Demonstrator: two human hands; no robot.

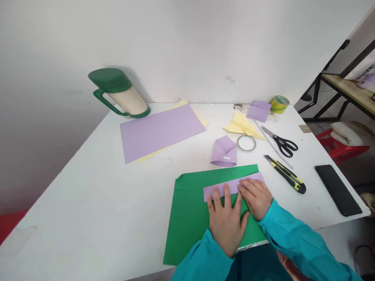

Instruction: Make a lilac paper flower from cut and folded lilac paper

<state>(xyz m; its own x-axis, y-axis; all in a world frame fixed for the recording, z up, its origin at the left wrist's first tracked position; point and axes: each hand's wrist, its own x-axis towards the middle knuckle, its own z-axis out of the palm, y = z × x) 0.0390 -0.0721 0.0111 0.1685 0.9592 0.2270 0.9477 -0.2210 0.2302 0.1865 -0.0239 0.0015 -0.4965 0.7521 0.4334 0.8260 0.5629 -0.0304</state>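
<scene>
A folded strip of purple paper (209, 192) lies slantwise on a green sheet (187, 218) at the table's front edge. My left hand (225, 222) is open, its spread fingertips pressing on the strip's lower edge. Beside it, my right hand (256, 197) has its fingers bunched and bent over the strip's right part, closed on it; its thumb is largely hidden. Just beyond the green sheet is a folded purple paper piece (224, 152) with a pointed flap and a small white patch. A roll of thin tape (246, 143) lies next to that piece.
To the right lie black scissors (283, 144), a yellow-black utility knife (285, 174) and a black phone-like slab (338, 190). A yellow paper plane (243, 125) and yellow tape roll (279, 104) are behind. Purple sheets (162, 130) and a green-lidded jug (123, 93) stand left.
</scene>
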